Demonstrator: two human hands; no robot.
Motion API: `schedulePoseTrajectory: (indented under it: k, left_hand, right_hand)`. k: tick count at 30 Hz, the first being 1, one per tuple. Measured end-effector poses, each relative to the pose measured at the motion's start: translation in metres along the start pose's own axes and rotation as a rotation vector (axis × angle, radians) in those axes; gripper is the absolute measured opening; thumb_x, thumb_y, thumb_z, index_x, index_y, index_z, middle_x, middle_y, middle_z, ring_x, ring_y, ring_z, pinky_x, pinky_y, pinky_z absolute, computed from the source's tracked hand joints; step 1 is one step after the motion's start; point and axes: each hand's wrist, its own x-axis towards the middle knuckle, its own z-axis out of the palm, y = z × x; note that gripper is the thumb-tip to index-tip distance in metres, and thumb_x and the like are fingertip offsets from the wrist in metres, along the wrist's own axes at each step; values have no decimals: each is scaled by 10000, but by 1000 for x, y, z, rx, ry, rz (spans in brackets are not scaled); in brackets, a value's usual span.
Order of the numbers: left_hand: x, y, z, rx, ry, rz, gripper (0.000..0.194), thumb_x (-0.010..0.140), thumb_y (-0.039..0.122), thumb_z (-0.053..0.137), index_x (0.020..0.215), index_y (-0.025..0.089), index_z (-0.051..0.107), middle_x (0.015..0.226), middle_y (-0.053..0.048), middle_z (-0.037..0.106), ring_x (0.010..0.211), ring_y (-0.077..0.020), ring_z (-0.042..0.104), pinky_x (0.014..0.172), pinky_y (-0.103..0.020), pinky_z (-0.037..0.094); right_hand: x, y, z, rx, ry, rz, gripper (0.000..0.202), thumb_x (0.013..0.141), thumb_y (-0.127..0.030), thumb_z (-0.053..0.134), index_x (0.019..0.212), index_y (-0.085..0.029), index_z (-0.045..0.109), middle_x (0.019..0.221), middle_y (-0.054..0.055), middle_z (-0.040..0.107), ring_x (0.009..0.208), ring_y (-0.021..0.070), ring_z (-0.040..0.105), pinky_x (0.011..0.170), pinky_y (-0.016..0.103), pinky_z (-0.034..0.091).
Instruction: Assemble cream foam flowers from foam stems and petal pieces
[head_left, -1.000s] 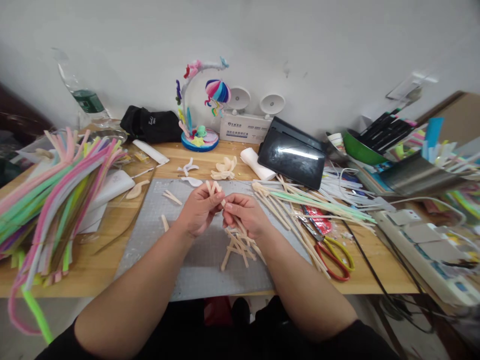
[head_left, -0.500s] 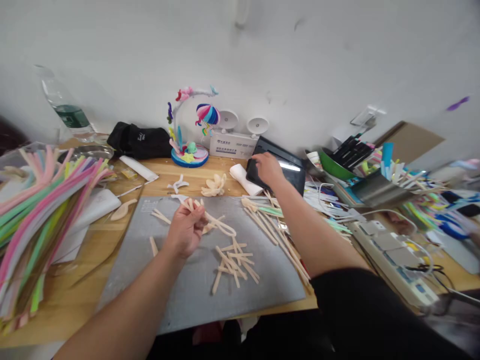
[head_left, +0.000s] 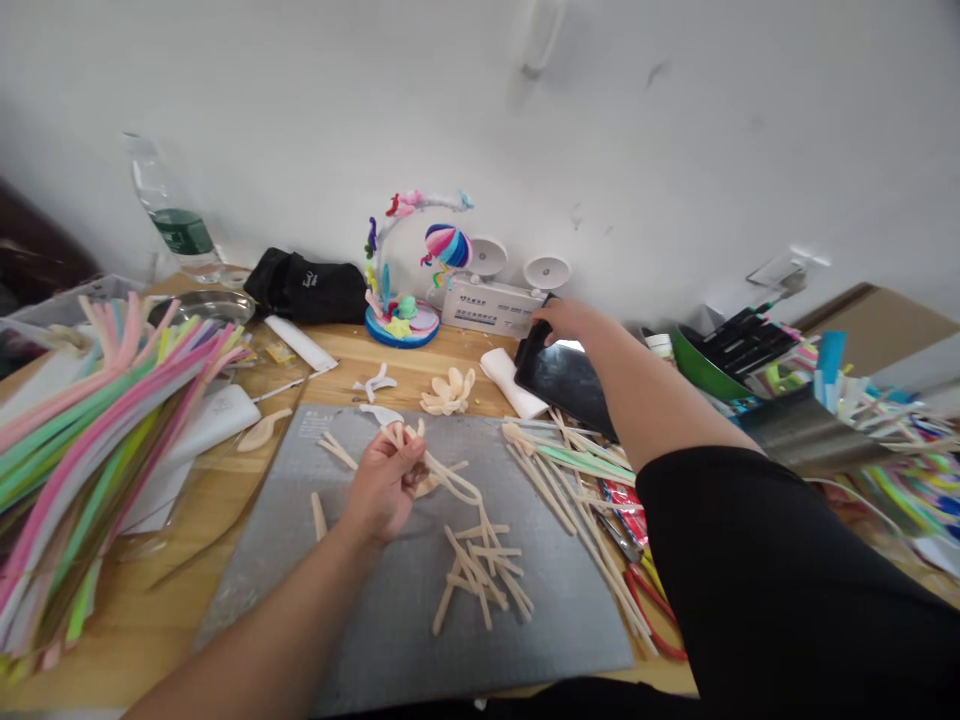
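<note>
My left hand (head_left: 386,482) is closed on a few cream fuzzy stems (head_left: 454,480), bent into a loop, above the grey mat (head_left: 360,620). Below the loop lies a loose pile of short cream stems (head_left: 484,570). My right hand (head_left: 562,322) reaches to the back and grips the top edge of a black tablet (head_left: 566,385), its fingers curled over it. Behind the mat sits a cream petal-shaped flower (head_left: 448,391). A small white branched piece (head_left: 375,383) lies to its left.
Colourful stems (head_left: 112,440) are heaped at the left. A bottle (head_left: 180,225), black pouch (head_left: 307,288) and decorated arch ornament (head_left: 403,325) stand along the wall. At the right are red-handled scissors (head_left: 656,610), long stems and a green bowl (head_left: 701,365).
The view has shifted, so things appear further right on the left side. My right hand has moved from over the tablet's face to its top edge. The tablet's angle has changed.
</note>
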Motion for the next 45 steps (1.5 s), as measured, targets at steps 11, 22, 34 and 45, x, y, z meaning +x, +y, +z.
schedulePoseTrajectory:
  k: [11, 22, 34, 45]
  left_hand:
    - [2, -1, -2, 12, 17, 14, 304, 608, 191, 677, 582, 152, 377, 474, 86, 390, 392, -16, 323, 435, -139, 283]
    - [3, 0, -4, -11, -9, 27, 286, 598, 174, 684, 588, 155, 399, 443, 78, 381, 389, -21, 325, 416, -132, 279]
    - [1, -3, 0, 11, -90, -55, 197, 681, 166, 619, 732, 190, 431, 488, 49, 482, 385, -25, 342, 409, -133, 250]
    - [5, -4, -2, 68, -71, -40, 217, 660, 180, 631, 684, 183, 415, 500, 18, 535, 379, -26, 341, 405, -120, 257]
  right_hand:
    - [15, -3, -6, 53, -12, -50, 370, 504, -149, 727, 858, -173, 622, 916, 83, 567, 852, 230, 534, 732, 334, 390]
    - [-63, 10, 9, 480, 558, 244, 334, 728, -229, 521, 1050, -155, 562, 1051, 98, 583, 857, 192, 565, 784, 328, 415]
    - [-162, -20, 111, 642, 473, 305, 152, 790, -205, 401, 905, -185, 498, 928, 66, 642, 938, 194, 552, 801, 333, 407]
    - [-135, 16, 114, 726, 706, 613, 263, 762, -170, 371, 1020, -146, 410, 1123, 154, 543, 1017, 241, 517, 835, 418, 384]
